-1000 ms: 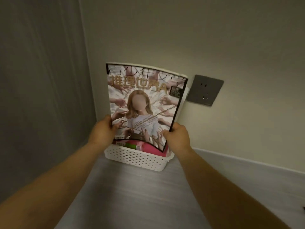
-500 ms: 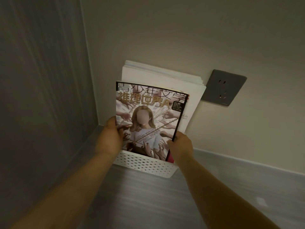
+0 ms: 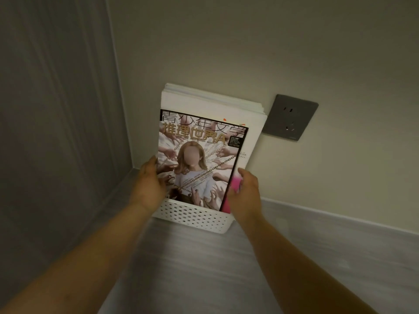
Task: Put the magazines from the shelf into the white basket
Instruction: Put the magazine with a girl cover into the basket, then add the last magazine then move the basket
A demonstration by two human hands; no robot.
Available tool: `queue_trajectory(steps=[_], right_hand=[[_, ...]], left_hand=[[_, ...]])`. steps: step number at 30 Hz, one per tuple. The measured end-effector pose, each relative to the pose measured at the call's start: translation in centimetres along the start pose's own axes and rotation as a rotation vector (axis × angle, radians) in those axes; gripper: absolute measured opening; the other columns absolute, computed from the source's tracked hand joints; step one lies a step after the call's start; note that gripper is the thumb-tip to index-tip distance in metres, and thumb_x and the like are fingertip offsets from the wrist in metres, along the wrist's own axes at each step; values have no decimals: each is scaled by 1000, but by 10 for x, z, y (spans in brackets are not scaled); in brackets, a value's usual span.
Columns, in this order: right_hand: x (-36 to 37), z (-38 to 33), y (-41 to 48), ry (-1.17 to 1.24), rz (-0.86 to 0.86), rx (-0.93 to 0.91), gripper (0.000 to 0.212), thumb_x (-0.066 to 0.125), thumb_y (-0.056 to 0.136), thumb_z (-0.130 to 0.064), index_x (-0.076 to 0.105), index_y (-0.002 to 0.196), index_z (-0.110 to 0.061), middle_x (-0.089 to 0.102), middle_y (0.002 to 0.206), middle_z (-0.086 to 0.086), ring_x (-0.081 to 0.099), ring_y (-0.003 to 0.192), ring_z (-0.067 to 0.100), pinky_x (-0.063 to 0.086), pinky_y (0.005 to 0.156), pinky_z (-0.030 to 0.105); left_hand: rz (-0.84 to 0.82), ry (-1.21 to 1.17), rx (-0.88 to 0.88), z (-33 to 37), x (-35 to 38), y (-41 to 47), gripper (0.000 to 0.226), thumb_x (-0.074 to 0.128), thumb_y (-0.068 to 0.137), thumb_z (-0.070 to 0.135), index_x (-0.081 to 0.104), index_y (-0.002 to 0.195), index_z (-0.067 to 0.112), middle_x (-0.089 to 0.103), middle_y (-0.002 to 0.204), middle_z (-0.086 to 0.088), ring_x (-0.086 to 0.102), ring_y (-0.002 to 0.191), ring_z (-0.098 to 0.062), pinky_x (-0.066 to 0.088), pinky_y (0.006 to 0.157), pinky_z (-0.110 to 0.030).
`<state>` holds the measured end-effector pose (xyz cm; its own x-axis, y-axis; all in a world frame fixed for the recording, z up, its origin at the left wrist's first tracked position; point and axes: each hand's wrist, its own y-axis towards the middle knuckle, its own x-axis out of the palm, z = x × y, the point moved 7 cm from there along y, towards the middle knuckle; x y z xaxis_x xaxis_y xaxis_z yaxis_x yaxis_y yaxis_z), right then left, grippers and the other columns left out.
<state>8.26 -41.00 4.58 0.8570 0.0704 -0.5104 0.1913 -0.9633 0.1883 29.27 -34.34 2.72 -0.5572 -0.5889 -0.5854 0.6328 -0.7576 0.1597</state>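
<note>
A magazine (image 3: 199, 159) with a fair-haired figure on its cover stands upright in the white perforated basket (image 3: 195, 218), in front of a stack of white-backed magazines (image 3: 226, 109) that leans on the wall. A pink cover (image 3: 235, 184) shows behind its right edge. My left hand (image 3: 148, 184) grips the magazine's left edge, fingers over the cover. My right hand (image 3: 246, 193) holds the lower right edge, thumb raised a little off it. The magazine's bottom is hidden inside the basket.
The basket sits on a grey wood-grain surface (image 3: 204, 268) in a corner, between a grey panel (image 3: 56, 132) on the left and a cream wall behind. A grey wall socket (image 3: 290, 117) is right of the stack.
The magazine has moved down into the basket, and both hands went down with it. The white stack behind it now shows above its top edge.
</note>
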Motion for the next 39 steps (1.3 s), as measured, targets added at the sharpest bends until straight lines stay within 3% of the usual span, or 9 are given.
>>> queue_trajectory(steps=[5,14,17,20,23,26,28,31,39], right_hand=[[-42,23,-34,-173,12,-26,39,49,84,-2,48,123,-8,46,132,10,40,123,21,27,97,18],[-183,115,-99,-370,42,62,32,51,84,-7,55,115,-11,50,130,7,38,124,22,27,102,24],[-246,161,-135,-429,63,142,32,51,85,-10,54,117,-13,47,134,6,37,127,22,28,105,26],[-316,215,-175,-555,75,208,35,48,88,-16,49,123,-17,43,139,4,34,131,21,24,109,30],[-390,268,-214,-698,137,302,39,40,92,-27,42,131,-19,39,144,4,30,134,21,19,112,32],[-451,318,-249,-761,150,493,51,39,92,-38,29,137,-18,28,150,4,22,138,25,18,113,36],[-469,348,-267,-793,65,582,57,32,92,-46,18,141,-21,19,153,3,15,140,25,15,115,38],[-474,375,-283,-818,-31,597,60,22,92,-50,6,143,-24,6,156,2,6,143,24,7,116,39],[-473,395,-283,-797,-60,544,61,13,92,-50,-3,143,-20,-2,156,9,-4,143,26,-2,116,43]], left_hand=[[152,46,202,24,-5,-57,40,50,78,-10,54,117,-1,50,128,-23,44,120,-38,34,103,-39],[-278,18,292,69,108,-230,28,54,74,-15,66,95,-2,64,109,-20,55,107,-25,32,82,-7],[-382,49,388,104,148,-291,28,65,66,-15,69,91,-2,69,102,-17,64,98,-22,38,82,-17],[-439,228,635,145,186,-353,22,74,52,15,74,73,11,76,72,-4,71,62,-15,51,57,-20],[-598,464,610,167,231,-400,42,80,33,50,75,66,23,75,70,8,70,62,-5,50,42,-20],[-642,563,594,183,267,-439,63,78,49,53,70,100,18,70,109,-9,65,101,-7,51,80,-16],[-659,578,529,190,290,-454,61,47,83,48,34,136,22,25,151,-7,22,140,-12,14,115,-29],[-766,676,399,199,318,-473,61,34,88,47,14,142,27,2,156,-1,-4,143,-20,-7,115,-44],[-775,552,135,222,350,-499,60,40,87,40,19,140,25,11,154,-1,4,142,-23,3,116,-42]])
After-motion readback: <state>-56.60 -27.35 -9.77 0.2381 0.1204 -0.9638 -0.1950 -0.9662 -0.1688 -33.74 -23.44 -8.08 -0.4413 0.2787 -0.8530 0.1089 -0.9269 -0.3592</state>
